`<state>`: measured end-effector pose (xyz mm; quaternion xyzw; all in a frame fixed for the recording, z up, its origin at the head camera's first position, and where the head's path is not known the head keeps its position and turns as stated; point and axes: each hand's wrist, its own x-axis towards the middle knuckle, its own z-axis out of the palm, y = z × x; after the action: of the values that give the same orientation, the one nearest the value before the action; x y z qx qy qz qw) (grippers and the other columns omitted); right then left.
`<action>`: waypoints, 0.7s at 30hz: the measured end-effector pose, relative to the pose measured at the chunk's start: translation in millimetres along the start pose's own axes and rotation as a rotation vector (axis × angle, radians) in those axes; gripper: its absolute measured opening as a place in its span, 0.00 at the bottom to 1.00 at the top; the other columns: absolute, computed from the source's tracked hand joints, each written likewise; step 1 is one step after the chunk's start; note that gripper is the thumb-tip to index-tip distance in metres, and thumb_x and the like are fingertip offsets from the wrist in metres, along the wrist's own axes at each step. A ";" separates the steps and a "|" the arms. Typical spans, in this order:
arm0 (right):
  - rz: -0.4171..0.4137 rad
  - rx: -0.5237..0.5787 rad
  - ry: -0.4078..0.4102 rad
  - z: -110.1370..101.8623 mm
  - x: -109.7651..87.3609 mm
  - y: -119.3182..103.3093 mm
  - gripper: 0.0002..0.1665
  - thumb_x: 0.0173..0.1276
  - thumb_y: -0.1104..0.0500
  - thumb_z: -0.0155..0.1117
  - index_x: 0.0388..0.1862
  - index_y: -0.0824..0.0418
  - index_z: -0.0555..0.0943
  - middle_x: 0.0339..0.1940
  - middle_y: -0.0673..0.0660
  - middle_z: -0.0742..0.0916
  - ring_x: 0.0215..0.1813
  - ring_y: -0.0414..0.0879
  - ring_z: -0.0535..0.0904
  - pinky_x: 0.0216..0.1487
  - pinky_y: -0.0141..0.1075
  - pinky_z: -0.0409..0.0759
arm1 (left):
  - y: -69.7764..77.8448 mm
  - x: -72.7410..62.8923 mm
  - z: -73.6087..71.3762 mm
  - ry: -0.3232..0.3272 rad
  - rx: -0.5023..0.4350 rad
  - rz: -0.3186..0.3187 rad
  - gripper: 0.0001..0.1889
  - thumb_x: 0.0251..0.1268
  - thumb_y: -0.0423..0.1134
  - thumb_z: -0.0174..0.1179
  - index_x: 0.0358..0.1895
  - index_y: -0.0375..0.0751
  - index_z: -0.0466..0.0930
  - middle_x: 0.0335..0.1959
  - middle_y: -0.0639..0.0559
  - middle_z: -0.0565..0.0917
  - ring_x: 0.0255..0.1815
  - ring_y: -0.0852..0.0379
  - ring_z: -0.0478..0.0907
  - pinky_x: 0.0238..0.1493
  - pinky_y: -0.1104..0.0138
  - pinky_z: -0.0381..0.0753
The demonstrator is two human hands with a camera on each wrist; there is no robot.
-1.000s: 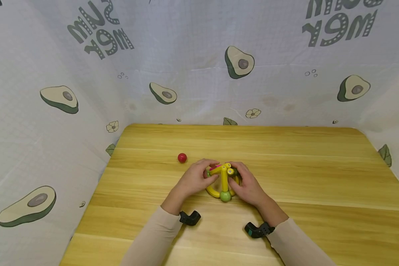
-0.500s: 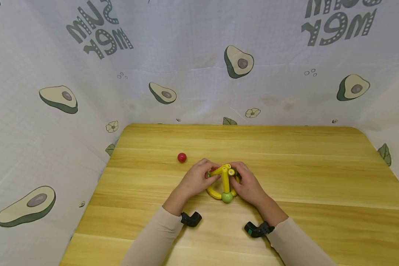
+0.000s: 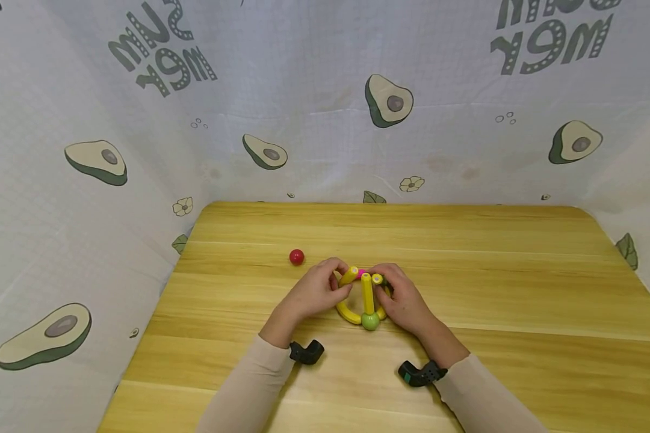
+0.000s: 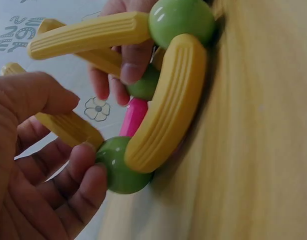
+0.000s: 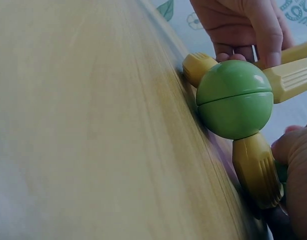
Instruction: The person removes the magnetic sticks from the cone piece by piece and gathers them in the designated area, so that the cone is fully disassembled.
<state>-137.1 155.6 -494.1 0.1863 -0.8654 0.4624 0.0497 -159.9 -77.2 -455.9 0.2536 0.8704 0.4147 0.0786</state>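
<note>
A ring of curved yellow magnetic rods (image 4: pixel 168 105) and green balls (image 4: pixel 181 22), with one pink rod (image 4: pixel 135 117), lies on the table between both hands. Three yellow rods rise from the balls. My left hand (image 3: pixel 316 287) pinches the left upright rod (image 4: pixel 68 127) between thumb and fingers; other fingertips touch the green ball (image 4: pixel 121 165) beneath it. With its thumb across the foot of the far right upright rod (image 4: pixel 101 59), my right hand (image 3: pixel 403 297) grips there, thumb tip at another green ball (image 4: pixel 143 85). The front upright rod (image 3: pixel 367 293) stands untouched on the nearest ball (image 3: pixel 370 321).
A red ball (image 3: pixel 297 257) sits on the wooden table (image 3: pixel 493 270), left of and behind the ring. Behind the table hangs a pale curtain (image 3: pixel 314 120) printed with avocados. Each wrist carries a black camera mount (image 3: pixel 422 374).
The left upright rod, earlier leaning right toward the other rod tops, has swung left with my left hand. More of the pink rod shows behind. My right hand stays in place.
</note>
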 end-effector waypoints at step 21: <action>0.065 -0.062 0.113 -8.5 2.4 7.1 0.16 0.72 0.70 0.60 0.57 0.62 0.80 0.57 0.61 0.81 0.62 0.57 0.79 0.65 0.56 0.77 | -5.3 -5.8 -22.1 0.030 -0.125 -0.008 0.11 0.69 0.37 0.64 0.50 0.44 0.76 0.46 0.50 0.84 0.43 0.57 0.82 0.51 0.64 0.83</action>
<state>-142.7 165.5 -494.2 0.1300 -0.8807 0.4467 0.0892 -164.5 -98.1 -446.2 0.2382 0.8450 0.4717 0.0828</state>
